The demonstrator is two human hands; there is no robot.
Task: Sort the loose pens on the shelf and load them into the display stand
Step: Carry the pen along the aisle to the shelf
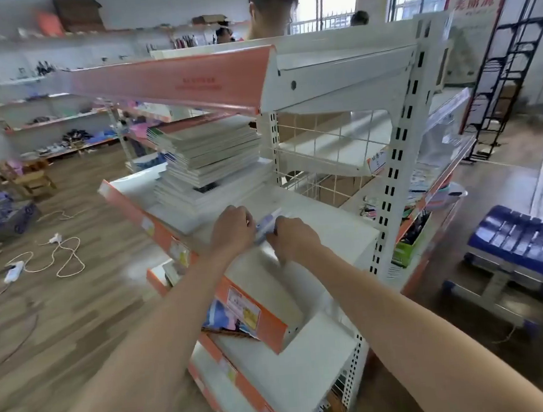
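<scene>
Both my hands meet over the white shelf (330,230). My left hand (231,230) and my right hand (294,238) together grip a small bunch of pale blue and white pens (267,225), which lies between them just above the shelf board. The pens are blurred, and how many there are is hidden by my fingers. I cannot make out a display stand in this view.
A tall stack of notebooks (208,158) sits on the same shelf just behind my hands. A wire grid panel (324,156) backs the shelf. A person stands behind the top shelf (188,79). A blue stool (519,238) stands to the right. Cables (56,258) lie on the floor at left.
</scene>
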